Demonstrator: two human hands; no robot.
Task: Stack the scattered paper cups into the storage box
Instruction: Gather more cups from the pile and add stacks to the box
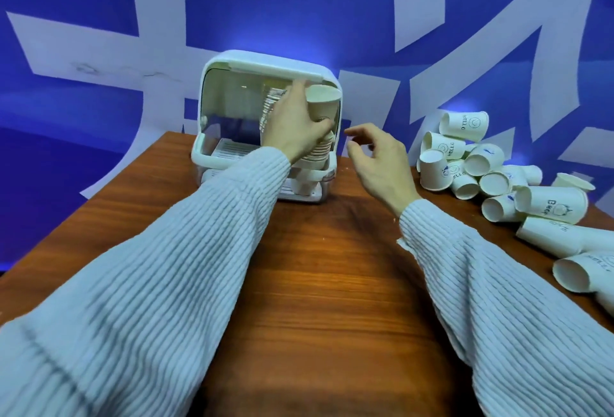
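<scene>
Left hand [292,124] grips a cup [321,105] at the open front of the box [265,64], atop a stack [319,150] inside; right hand [375,157] hovers beside the box, fingers loosely curled, holding nothing; loose cups [498,167] piled right on the worktop [332,267].

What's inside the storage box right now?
Inside the box, nested cup stacks and the cup in the left hand. That hand hides the stacks' middle; the count is unclear.

A wooden table [319,283] is carrying a white storage box [265,124], with scattered paper cups [491,170] lying to the box's right.
</scene>
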